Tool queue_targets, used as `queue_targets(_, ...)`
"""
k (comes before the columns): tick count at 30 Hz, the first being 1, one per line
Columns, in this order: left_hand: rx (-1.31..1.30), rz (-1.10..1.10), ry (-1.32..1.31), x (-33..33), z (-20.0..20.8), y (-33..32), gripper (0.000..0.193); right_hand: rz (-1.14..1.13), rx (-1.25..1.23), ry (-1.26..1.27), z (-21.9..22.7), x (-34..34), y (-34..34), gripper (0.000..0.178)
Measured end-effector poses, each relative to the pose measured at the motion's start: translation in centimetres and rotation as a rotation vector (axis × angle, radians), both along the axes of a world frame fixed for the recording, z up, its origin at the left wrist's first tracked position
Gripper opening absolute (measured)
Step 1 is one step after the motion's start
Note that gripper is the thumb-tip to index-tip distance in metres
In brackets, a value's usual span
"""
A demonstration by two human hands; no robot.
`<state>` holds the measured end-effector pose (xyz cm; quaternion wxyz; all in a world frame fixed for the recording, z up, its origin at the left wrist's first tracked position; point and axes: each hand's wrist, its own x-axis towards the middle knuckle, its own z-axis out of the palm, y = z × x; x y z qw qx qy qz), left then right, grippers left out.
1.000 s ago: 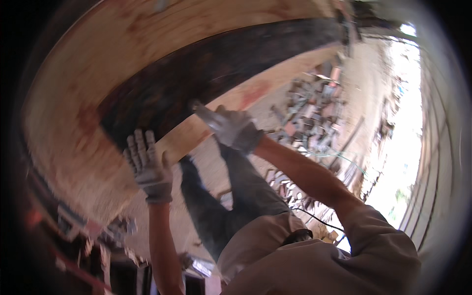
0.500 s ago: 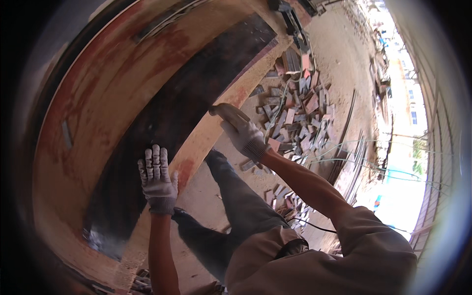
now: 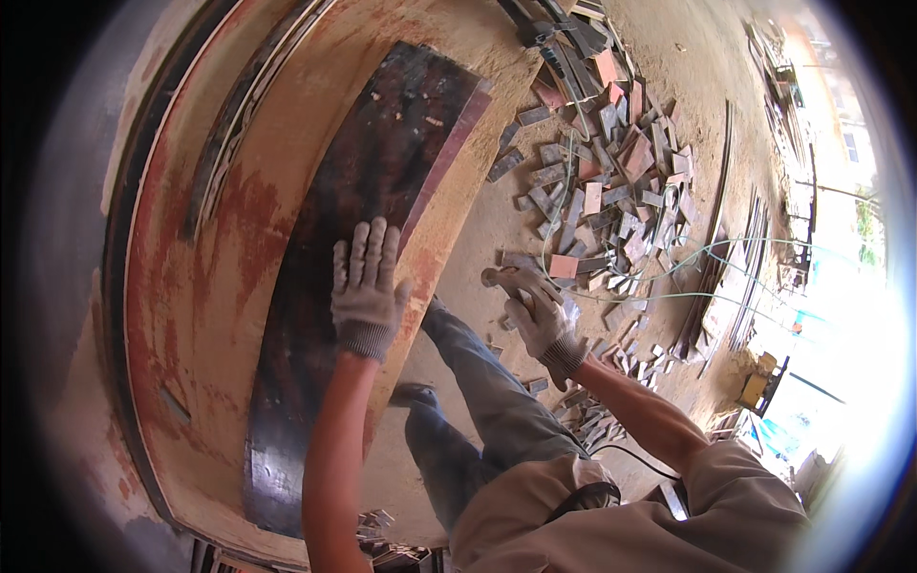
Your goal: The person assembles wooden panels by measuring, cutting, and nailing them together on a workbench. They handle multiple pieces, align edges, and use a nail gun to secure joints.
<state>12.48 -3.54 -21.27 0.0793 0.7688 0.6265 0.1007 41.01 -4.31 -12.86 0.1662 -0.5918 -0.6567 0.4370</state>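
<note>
the gloved left hand (image 3: 366, 286) lies flat, fingers spread, steadying the dark plywood strip (image 3: 358, 239) on the workbench (image 3: 205, 286), while the gloved right hand (image 3: 537, 310) hangs loosely curled and empty, so the next move likely needs a firm two-handed grip.

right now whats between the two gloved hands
In the head view, only the plywood table's pale edge and sandy ground separate the left hand from the right hand.

A long dark plywood board (image 3: 353, 239) lies flat on the reddish wooden surface (image 3: 220, 248), its near edge dusty.
</note>
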Motion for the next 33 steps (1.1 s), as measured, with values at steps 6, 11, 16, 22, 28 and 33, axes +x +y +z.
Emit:
queue_targets(6,-0.067,-0.025,0.005,6.0,3.3,11.1,0.09,-0.117,-0.119,0.016,2.2,3.3,1.1,0.037)
queue_targets(11,0.035,-0.039,-0.039,7.4,3.1,14.9,0.092,-0.023,0.214,-0.042,1.8,4.1,4.9,0.039)
queue_targets(16,0.031,-0.026,-0.041,5.5,3.0,11.9,0.093,-0.064,0.156,-0.219,1.3,2.0,15.6,0.046)
queue_targets(22,-0.024,0.028,-0.038,3.4,3.8,6.8,0.086,-0.168,0.103,-0.034,5.5,-1.3,23.1,0.029)
queue_targets(28,0.021,0.042,0.033,0.1,3.8,-1.2,0.077,0.103,0.815,0.008,2.8,-3.8,18.9,0.039)
queue_targets(33,-0.053,0.134,0.085,-3.4,3.5,-9.9,0.066,0.437,0.456,-0.566,-0.5,-3.7,22.4,0.038)
